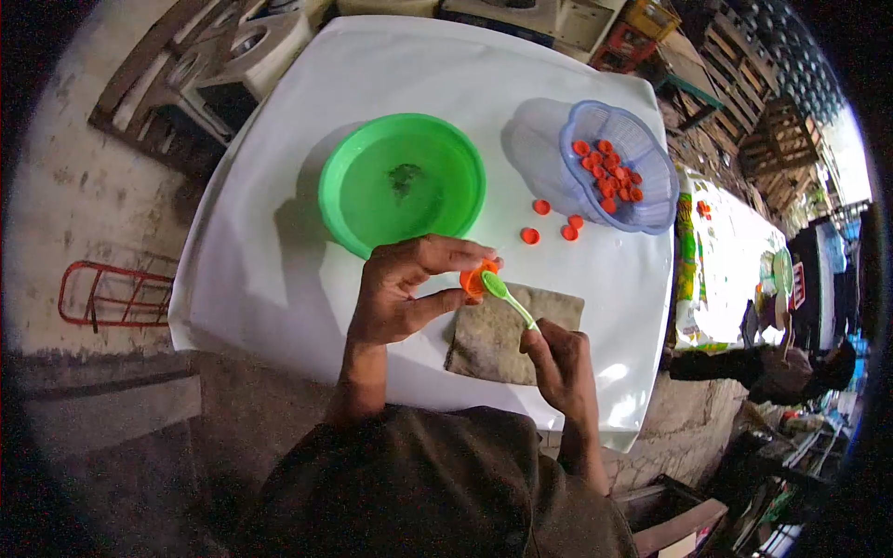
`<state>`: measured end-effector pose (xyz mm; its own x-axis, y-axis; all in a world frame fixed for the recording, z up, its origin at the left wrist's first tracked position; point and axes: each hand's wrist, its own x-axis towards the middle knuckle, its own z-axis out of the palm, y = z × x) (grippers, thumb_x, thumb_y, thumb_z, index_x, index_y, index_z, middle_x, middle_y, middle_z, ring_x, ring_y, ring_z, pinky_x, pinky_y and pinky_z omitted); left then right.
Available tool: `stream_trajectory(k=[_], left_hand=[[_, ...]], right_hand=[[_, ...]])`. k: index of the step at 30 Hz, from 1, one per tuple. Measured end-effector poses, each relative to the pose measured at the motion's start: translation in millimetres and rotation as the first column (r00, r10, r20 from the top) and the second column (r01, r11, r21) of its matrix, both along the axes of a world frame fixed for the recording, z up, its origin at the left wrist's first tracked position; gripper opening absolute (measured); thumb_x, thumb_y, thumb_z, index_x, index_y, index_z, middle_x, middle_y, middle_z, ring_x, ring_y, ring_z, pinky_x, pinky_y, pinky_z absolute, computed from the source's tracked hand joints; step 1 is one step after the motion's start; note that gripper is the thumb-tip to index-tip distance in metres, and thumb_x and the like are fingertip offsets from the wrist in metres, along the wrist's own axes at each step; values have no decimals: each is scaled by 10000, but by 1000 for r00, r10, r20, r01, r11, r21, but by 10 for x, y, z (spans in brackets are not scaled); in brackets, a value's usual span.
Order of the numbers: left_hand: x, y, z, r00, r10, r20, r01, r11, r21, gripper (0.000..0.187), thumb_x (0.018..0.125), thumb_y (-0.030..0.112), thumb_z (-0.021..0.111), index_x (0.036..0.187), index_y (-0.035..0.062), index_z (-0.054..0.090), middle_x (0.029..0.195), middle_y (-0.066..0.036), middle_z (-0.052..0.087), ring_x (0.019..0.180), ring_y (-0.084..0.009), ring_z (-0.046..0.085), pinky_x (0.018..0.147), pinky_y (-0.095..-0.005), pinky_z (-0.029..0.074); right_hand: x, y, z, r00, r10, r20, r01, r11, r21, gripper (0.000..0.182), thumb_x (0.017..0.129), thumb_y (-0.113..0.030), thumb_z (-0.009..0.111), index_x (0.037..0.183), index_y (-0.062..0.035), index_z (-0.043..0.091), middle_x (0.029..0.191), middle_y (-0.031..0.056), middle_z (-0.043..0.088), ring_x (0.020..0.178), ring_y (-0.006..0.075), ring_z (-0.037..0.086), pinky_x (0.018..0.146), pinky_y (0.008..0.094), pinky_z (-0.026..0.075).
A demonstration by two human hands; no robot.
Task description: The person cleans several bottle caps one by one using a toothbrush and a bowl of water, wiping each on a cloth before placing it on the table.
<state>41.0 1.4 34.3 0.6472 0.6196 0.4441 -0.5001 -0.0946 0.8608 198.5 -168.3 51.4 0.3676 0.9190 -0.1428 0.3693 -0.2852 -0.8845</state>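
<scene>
My left hand [409,286] pinches an orange-red bottle cap [474,280] between thumb and fingers, in front of the green basin. In my right hand [563,363] is a green toothbrush [510,303], its head against the cap. Below both hands a folded grey-brown cloth [512,335] lies on the white-covered table. The round green basin [335,200] holds clear water with a dark patch at its middle. Several orange-red caps lie loose on the table, one of them a cap [530,235] right of the basin.
A bluish plastic basket [659,200] with several orange-red caps stands at the table's right. The white table cover [270,139] hangs over the edges. Beyond it are a red metal frame [116,296], wooden pallets [739,51], and another person [786,367] at a second table.
</scene>
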Motion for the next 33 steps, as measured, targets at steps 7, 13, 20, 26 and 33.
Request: stream_trajectory(k=[7, 13, 20, 26, 33], left_hand=[[181, -27, -94, 988, -46, -147, 63, 992, 112, 364, 756, 4, 776, 1103, 24, 668, 1118, -140, 692, 1060, -227, 664, 933, -323, 534], [307, -191, -262, 986, -156, -60, 150, 984, -101, 362, 837, 36, 733, 1168, -36, 605, 1149, -160, 636, 1077, -230, 638, 966, -350, 518], [342, -344, -318, 983, -183, -10, 176, 958, -226, 359, 828, -45, 712, 1152, -47, 560, 1193, -190, 592, 1153, -278, 596, 1007, -406, 495], [430, -308, -361, 978, -187, 91, 199, 967, -159, 377, 800, -89, 713, 1135, -37, 547, 1194, -211, 583, 1177, -322, 582, 1018, -449, 481], [464, -364, -295, 992, -108, 70, 121, 967, -224, 425, 744, 7, 806, 1093, 23, 563, 1131, -244, 612, 1080, -338, 627, 942, -456, 514]], right_hand=[[16, -299, -18, 987, -152, 55, 155, 987, -53, 378, 943, -259, 625, 707, 27, 549, 527, 163, 475, 456, 186, 403, 467, 358, 363], [-48, -377, -46, 965, -244, 101, 247, 969, -21, 376, 957, -250, 609, 693, 8, 538, 492, 126, 435, 430, 196, 409, 447, 352, 348], [-67, -382, 20, 953, -278, 122, 286, 956, -57, 336, 962, -228, 590, 725, 9, 564, 513, 152, 481, 441, 273, 507, 469, 365, 390], [-19, -449, 49, 960, -280, -28, 279, 960, -28, 350, 969, -227, 578, 725, 24, 569, 536, 156, 495, 443, 187, 471, 480, 348, 385], [-76, -382, 95, 960, -279, -29, 278, 960, -41, 337, 956, -207, 596, 715, 25, 554, 532, 153, 477, 434, 221, 441, 477, 356, 370]])
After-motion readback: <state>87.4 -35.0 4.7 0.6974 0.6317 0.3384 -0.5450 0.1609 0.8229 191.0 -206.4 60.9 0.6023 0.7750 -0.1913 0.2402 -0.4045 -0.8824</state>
